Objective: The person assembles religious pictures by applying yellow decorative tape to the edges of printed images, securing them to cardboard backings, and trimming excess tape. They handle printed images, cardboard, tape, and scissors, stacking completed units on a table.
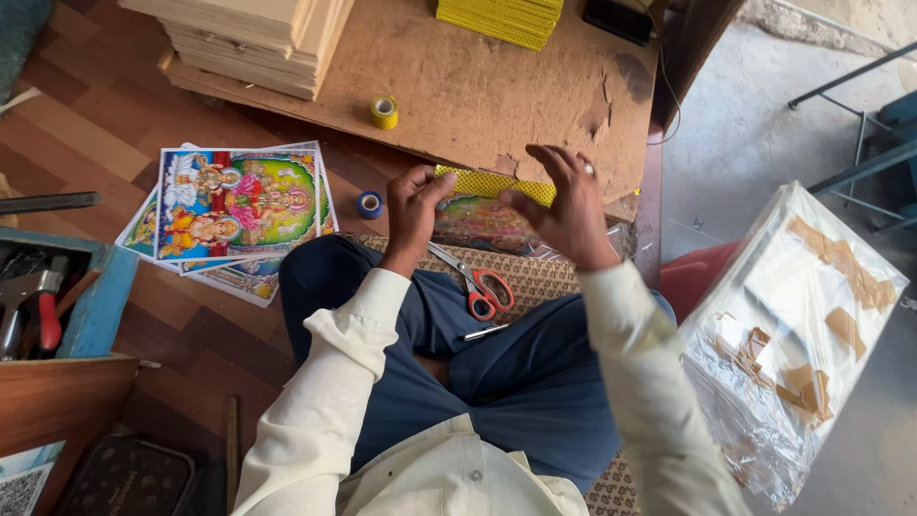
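A thin, flexible, glossy print point(482, 222) is pinched at its yellow top edge by the left hand point(413, 212), while the right hand point(564, 205) is held open above it.

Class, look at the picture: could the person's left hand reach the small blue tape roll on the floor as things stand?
Probably yes. The blue tape roll lies just beside the left hand, on bare wooden floor, with nothing between them; the hand would first have to let go of the yellow-edged picture.
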A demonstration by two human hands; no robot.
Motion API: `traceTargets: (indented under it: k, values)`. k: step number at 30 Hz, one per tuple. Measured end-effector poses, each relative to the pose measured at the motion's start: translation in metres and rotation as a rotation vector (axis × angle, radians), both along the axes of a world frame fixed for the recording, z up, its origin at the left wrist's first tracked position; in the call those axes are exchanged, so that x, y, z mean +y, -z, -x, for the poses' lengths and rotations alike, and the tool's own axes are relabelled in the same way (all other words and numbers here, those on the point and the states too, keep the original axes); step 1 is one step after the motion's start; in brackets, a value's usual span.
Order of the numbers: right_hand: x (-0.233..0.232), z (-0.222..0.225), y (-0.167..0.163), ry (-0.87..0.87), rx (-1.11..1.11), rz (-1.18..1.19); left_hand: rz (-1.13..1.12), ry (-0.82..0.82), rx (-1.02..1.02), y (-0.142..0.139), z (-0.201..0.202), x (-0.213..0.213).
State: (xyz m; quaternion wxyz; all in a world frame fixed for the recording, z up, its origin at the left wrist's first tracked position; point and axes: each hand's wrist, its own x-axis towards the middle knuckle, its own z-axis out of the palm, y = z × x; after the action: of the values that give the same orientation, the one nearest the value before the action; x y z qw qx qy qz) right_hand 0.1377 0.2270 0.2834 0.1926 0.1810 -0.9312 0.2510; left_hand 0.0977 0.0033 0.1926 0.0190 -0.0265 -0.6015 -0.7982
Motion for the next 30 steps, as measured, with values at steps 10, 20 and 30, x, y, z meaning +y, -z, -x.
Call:
traceTargets:
  k: [10, 20, 30]
  values:
    - [0.003, 0.068, 0.014, -0.142, -0.695, 0.202, -0.044, 0.069, 0.015, -0.005, 0.001, 0.001]
    - [0.007, 0.062, 0.027, 0.032, -0.685, 0.188, -0.105, -0.041, -0.188, -0.013, 0.004, 0.013]
    - [0.001, 0.066, 0.022, 0.046, -0.706, 0.154, -0.075, -0.080, -0.317, -0.015, 0.010, 0.018]
